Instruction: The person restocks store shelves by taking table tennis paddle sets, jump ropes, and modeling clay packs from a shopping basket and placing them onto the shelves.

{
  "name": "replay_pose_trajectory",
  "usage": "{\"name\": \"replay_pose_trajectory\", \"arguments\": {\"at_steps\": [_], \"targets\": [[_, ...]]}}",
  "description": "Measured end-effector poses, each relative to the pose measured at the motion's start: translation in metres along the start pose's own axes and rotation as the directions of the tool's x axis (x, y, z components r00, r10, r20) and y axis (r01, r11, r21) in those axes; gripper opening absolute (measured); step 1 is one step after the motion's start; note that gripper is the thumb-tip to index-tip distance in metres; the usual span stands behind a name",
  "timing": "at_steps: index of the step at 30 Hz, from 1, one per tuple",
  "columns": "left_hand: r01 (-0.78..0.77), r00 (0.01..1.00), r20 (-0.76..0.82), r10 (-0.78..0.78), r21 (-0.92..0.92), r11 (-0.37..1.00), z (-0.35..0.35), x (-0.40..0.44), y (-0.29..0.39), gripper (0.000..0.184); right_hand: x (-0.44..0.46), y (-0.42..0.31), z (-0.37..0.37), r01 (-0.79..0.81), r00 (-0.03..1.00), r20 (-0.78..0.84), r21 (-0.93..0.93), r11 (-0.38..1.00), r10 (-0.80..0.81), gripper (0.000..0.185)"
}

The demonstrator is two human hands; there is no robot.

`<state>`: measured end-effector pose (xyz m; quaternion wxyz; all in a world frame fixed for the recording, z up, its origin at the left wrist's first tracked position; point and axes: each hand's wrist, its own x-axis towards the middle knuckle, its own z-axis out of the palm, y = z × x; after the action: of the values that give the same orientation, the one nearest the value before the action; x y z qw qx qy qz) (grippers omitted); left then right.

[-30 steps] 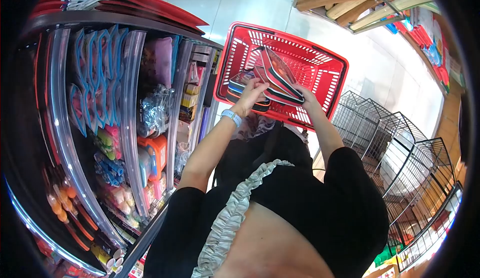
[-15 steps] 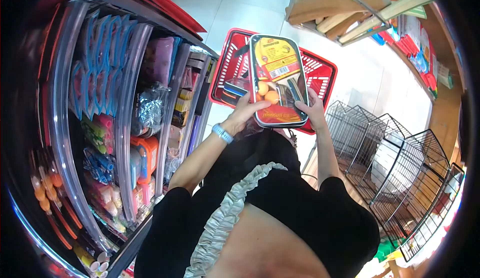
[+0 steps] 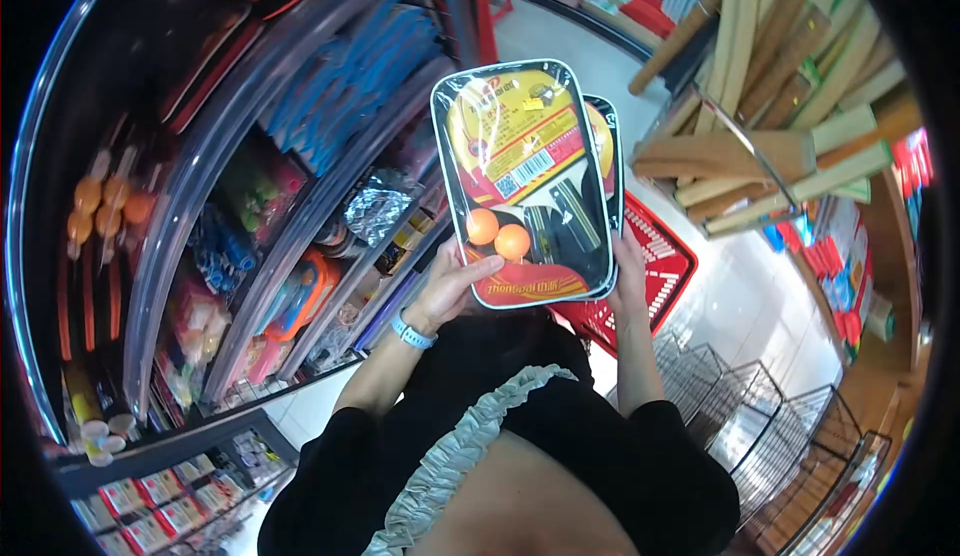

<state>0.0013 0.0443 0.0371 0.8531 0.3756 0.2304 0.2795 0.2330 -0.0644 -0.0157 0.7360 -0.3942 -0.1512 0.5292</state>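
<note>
It's L hand (image 3: 440, 292) gripping front TT-bat pack (image 3: 522, 196), R hand (image 3: 631, 281) gripping edge of rear pack (image 3: 605, 141), both up, neither in red basket (image 3: 660, 261).

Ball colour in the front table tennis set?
Orange, both table tennis balls; best seen in the head view.

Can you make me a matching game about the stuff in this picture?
1. Ping-pong packs
2. Two balls
3. Plastic basket
4. Wristwatch

A. Red, with slots in its side
B. Pale blue
C. Between the left hand and right hand
D. Orange and round

Right pairs: 1-C, 2-D, 3-A, 4-B
</note>
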Motion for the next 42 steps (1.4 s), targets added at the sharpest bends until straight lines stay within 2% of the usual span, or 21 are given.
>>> {"name": "replay_pose_trajectory", "arguments": {"at_steps": [2,6,12,14,17,20,22,24,25,28,34,36,38,40,42], "targets": [[-0.04,0.999,-0.011,0.04,0.042,0.998,-0.006,-0.013,0.008,0.051,0.005,0.004,0.017,-0.004,1.0,-0.002,0.028,1.0,0.004,0.045],[-0.101,0.995,-0.017,0.103,0.081,0.992,-0.011,-0.036,0.032,0.052,0.01,-0.004,0.052,0.032,0.997,0.067,-0.084,0.996,-0.026,0.047],[-0.172,0.985,0.018,0.171,0.143,0.975,-0.012,-0.056,0.069,0.053,0.018,-0.018,0.087,0.138,0.964,0.232,-0.012,0.99,-0.131,0.04],[-0.184,0.983,0.016,0.184,0.11,0.977,-0.011,-0.06,0.077,0.052,0.024,-0.024,0.098,0.159,0.939,0.31,0.0,0.987,-0.151,0.039],[-0.229,0.973,0.0,0.23,0.082,0.97,-0.007,-0.067,0.091,0.053,0.022,-0.033,0.113,0.179,0.948,0.27,-0.02,0.984,-0.167,0.039],[-0.224,0.975,-0.033,0.222,-0.076,0.972,-0.002,-0.076,0.109,0.053,0.025,-0.044,0.119,0.229,0.925,0.317,-0.03,0.973,-0.208,0.04],[-0.272,0.962,-0.038,0.27,-0.072,0.96,-0.003,-0.081,0.122,0.052,0.016,-0.055,0.127,0.234,0.94,0.265,-0.052,0.971,-0.212,0.04],[-0.32,0.947,-0.046,0.317,-0.07,0.945,-0.002,-0.085,0.137,0.051,0.022,-0.059,0.105,0.234,0.935,0.288,-0.06,0.97,-0.208,0.04],[-0.31,0.951,-0.041,0.307,-0.136,0.941,-0.002,-0.089,0.149,0.046,0.015,-0.063,0.112,0.261,0.938,0.255,-0.072,0.963,-0.235,0.04],[-0.41,0.911,-0.076,0.405,-0.065,0.91,-0.005,-0.089,0.182,0.04,0.015,-0.066,0.104,0.271,0.947,0.183,-0.02,0.963,-0.262,0.041],[-0.485,0.861,-0.225,0.456,-0.092,0.87,-0.005,-0.071,0.262,0.034,0.017,-0.07,0.088,0.233,0.944,0.245,-0.031,0.972,-0.219,0.041],[-0.57,0.807,-0.274,0.523,-0.127,0.812,-0.017,-0.051,0.292,0.031,0.019,-0.07,0.086,0.238,0.936,0.283,-0.069,0.969,-0.21,0.042],[-0.622,0.738,-0.386,0.553,-0.072,0.78,-0.022,-0.036,0.315,0.029,0.016,-0.066,0.096,0.262,0.93,0.291,-0.099,0.96,-0.224,0.043],[-0.665,0.684,-0.425,0.593,-0.031,0.746,-0.032,-0.024,0.329,0.026,0.014,-0.064,0.095,0.232,0.938,0.291,-0.112,0.966,-0.191,0.041],[-0.676,0.674,-0.441,0.592,-0.047,0.735,-0.039,-0.014,0.339,0.022,0.012,-0.063,0.096,0.197,0.944,0.293,-0.125,0.972,-0.154,0.039]]}}
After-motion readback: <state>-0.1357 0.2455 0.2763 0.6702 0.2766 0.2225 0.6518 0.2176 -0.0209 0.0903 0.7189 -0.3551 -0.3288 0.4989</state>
